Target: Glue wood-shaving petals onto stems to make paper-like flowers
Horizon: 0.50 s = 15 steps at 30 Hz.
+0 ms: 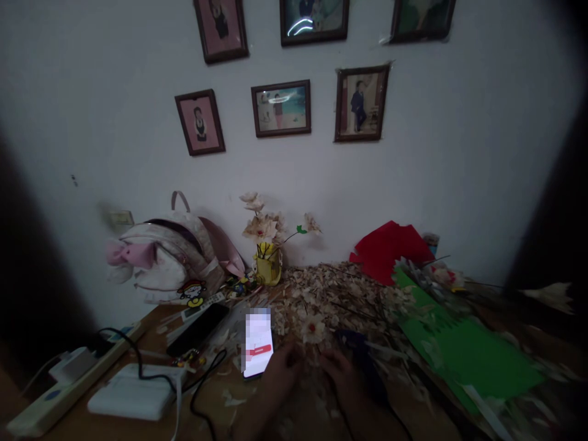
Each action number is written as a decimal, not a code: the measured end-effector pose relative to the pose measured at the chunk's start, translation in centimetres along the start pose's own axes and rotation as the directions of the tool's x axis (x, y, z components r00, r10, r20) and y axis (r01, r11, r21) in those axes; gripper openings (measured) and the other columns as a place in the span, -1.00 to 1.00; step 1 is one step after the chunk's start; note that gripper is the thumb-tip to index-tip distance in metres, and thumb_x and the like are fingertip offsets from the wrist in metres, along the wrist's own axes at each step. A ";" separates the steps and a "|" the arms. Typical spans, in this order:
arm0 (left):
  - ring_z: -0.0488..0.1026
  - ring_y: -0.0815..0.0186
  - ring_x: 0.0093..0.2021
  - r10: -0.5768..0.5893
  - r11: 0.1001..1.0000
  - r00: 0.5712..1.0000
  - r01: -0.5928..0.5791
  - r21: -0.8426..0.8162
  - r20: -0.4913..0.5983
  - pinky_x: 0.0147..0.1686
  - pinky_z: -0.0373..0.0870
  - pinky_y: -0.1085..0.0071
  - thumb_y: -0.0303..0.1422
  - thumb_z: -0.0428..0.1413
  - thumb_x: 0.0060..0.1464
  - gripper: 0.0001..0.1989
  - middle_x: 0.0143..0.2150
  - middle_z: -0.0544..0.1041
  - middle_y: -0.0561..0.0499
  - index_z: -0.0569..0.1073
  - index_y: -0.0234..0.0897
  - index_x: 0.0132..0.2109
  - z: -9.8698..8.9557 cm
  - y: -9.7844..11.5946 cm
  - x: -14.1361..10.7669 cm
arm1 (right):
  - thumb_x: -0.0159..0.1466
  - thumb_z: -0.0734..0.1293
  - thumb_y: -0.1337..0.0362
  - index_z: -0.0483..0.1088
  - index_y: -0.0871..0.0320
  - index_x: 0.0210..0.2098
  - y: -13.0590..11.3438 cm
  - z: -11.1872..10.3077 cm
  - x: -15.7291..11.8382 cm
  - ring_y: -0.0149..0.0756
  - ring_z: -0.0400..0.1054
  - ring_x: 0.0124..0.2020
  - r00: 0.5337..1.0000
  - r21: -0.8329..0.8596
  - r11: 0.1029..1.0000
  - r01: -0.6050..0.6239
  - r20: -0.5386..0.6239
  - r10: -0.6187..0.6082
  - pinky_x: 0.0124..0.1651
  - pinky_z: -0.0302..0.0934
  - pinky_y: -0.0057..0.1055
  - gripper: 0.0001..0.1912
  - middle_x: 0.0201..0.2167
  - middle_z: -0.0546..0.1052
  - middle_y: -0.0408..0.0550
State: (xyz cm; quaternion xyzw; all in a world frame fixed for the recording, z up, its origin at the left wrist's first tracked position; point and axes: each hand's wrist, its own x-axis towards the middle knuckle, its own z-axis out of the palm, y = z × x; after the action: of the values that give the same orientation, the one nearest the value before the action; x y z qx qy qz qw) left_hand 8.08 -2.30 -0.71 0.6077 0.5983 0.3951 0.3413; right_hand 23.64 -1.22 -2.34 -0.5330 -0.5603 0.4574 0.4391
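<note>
Both bare hands sit low in the frame at the near edge of a heap of pale wood shavings [331,300], in dim light. The left hand [282,367] is right beside a lit smartphone [258,343], its screen partly blurred out. The right hand [337,375] lies just beside a dark blue glue gun [358,361], though the shape is too murky to be sure of the tool. Between and just above the hands is a shaving flower with a red centre [313,329]. Neither hand clearly holds it. The fingers of both hands look loosely curled, but the gloom hides whether they are pinching anything.

The heap spreads back across a wooden table [215,398] toward the wall. A green card [463,349] lies to the right of the heap, with crumpled red paper [390,251] behind it. A yellow vase [267,264] of finished shaving flowers stands at the back of the table. To the left are a backpack with a pink bow [165,263], a black handset [197,327], a white box [133,392] and a power strip [68,380]. Framed photographs [281,108] hang on the wall above.
</note>
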 end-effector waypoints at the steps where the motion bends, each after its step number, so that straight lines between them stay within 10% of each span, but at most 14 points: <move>1: 0.31 0.26 -0.40 0.006 0.999 1.000 -0.005 0.049 -0.014 -0.37 0.15 0.40 -0.53 -0.01 -0.19 -0.86 -0.48 0.40 0.07 0.38 -0.25 -0.42 -0.2 0.2 -0.2 | -0.04 0.26 -0.01 0.38 0.08 -0.54 -0.1 0.1 0.0 -0.23 0.35 -0.38 1.000 0.018 1.000 -0.011 0.002 0.011 -0.26 0.21 -0.37 -0.72 -0.54 0.48 -0.19; 15: 0.30 0.11 0.00 0.071 0.848 0.997 -0.075 0.524 0.028 -0.03 0.18 0.28 -0.44 -0.04 -0.03 -0.68 -0.02 0.39 -0.21 0.39 -0.33 -0.09 0.0 -0.1 -0.7 | -0.02 0.20 0.03 0.37 0.04 -0.58 -0.6 0.1 -0.3 -0.17 0.35 -0.36 0.999 -0.027 0.999 -0.036 0.017 0.037 -0.30 0.18 -0.32 -0.75 -0.56 0.49 -0.15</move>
State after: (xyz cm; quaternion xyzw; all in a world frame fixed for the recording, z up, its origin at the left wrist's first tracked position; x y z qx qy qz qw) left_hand 8.10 -3.00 -0.85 0.7017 0.6586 0.2270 0.1496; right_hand 23.44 -1.50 -1.79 -0.5447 -0.5605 0.4625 0.4185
